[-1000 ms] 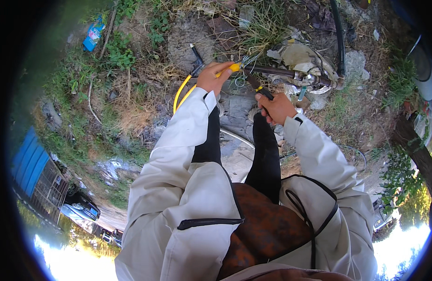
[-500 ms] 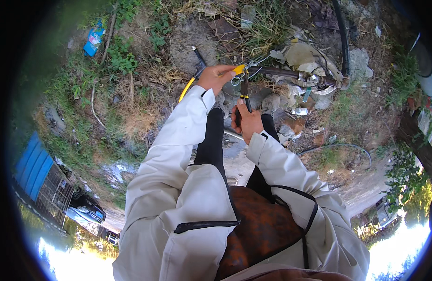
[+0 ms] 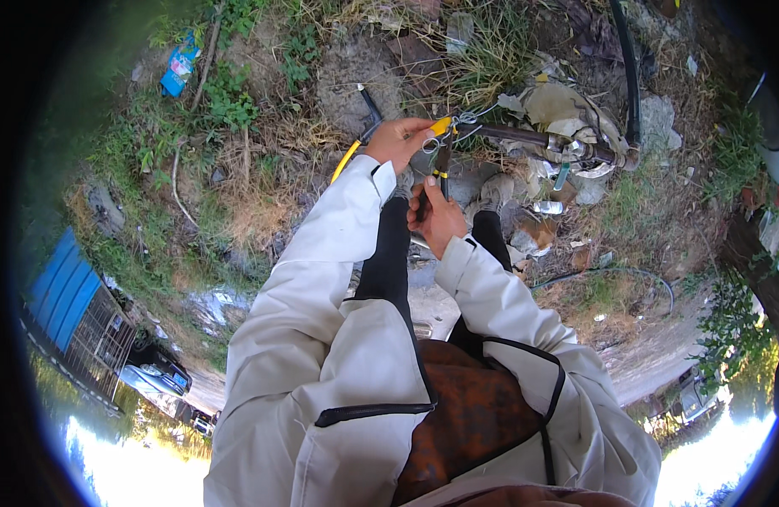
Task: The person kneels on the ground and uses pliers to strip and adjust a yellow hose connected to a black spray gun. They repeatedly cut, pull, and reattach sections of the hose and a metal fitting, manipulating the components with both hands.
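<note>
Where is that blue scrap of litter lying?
In the head view, the blue litter lies upper left on the weedy ground, far left of the left hand.

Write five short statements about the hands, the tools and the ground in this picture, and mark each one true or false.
1. The left hand grips a yellow-handled tool. True.
2. The right hand is empty and hangs at the person's side. False: it is raised in front of the body and closed around a dark tool that points up toward the left hand.
3. A rusty pipe lies on the ground beyond the hands. True.
4. The person wears a dark blue jacket. False: the sleeves are pale, nearly white.
5. A blue scrap of packaging lies in the weeds at the upper left. True.
</note>
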`<state>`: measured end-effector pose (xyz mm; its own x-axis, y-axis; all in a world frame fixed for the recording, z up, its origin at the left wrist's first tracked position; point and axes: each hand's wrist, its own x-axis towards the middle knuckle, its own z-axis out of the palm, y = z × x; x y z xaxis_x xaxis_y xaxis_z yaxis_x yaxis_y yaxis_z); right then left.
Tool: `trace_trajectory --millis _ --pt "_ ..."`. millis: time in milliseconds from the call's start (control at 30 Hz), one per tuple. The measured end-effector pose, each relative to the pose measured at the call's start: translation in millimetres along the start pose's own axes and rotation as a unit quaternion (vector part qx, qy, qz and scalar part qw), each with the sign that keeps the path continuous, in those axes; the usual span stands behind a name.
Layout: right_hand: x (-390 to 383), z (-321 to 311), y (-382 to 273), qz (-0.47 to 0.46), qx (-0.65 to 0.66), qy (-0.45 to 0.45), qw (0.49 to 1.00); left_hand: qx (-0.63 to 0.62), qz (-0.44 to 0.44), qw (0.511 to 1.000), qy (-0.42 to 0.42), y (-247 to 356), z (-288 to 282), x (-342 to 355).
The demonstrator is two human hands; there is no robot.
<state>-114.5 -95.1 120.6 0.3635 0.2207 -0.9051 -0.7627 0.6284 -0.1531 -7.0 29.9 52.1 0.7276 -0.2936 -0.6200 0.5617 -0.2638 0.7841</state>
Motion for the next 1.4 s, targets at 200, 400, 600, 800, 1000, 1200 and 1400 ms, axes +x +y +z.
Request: trace_trajectory --millis 200,400,600,800,1000,1200,1400 --pt "-13 -55 -39 -0.193 -0.482 0.067 0.852 -0.019 0.041 0.998 -0.046 24 2 -4" --pt "-40 -53 -92 -0.121 -0.633 0.054 0.762 0.013 0.048 0.997 -0.056 25 11 2" --pt "-28 -66 -65 -0.081 -0.357 -0.050 0.929 -0.026 0.019 0.998 -0.059 26 18 6" --pt "-25 -75 -24 -0.107 -0.434 -0.053 0.893 -0.070 0.030 0.996 -0.045 17 18 9" --pt "-9 -144 0 -0.030 -0.420 0.081 0.903 0.179 0.233 0.948 0.126 26 17 -6" --pt "85 -210 -16 -0.175 -0.596 0.157 0.768 0.225 0.206 0.926 0.220 -31 38 -70" --pt "8 -130 -61 -0.279 -0.596 0.090 0.748 0.150 -0.136 0.977 0.070 -218 62 -29"
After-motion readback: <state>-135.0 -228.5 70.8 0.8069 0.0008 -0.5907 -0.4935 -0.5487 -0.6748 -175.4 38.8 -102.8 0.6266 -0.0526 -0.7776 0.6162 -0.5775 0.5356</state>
